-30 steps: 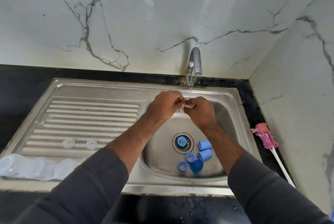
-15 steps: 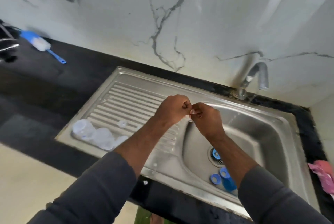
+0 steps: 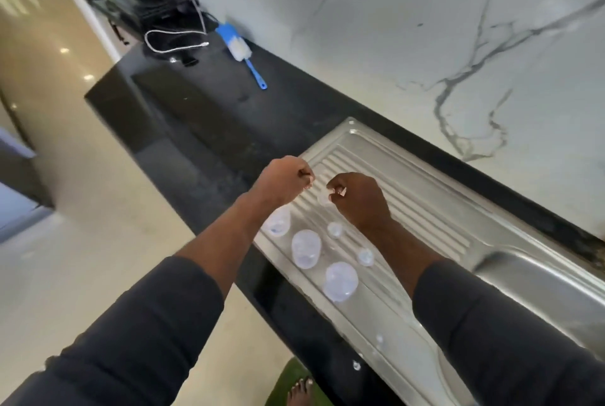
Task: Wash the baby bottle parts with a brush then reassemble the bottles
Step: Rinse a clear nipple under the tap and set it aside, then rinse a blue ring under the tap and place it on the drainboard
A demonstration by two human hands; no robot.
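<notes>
The right hand (image 3: 358,201) pinches a small clear part (image 3: 324,198), a teat or seal as far as the blur allows, between thumb and fingertips. The left hand (image 3: 283,183) hovers just beside it with its fingers curled in. I cannot tell whether it grips anything. Both hands hang over the ribbed drainboard (image 3: 425,209).

Below the hands, toward the person, three clear bottle bodies (image 3: 306,248) lie on the drainboard, with two small clear pieces (image 3: 334,229) near the right wrist. The blue brush (image 3: 240,52) lies on the black bench (image 3: 203,117), well beyond the left hand.

The step looks like setting a rinsed part down to drain beside the others. The next move probably calls for lowering it gently onto the ribs, near the two small pieces and apart from the bottles, so it does not roll.
</notes>
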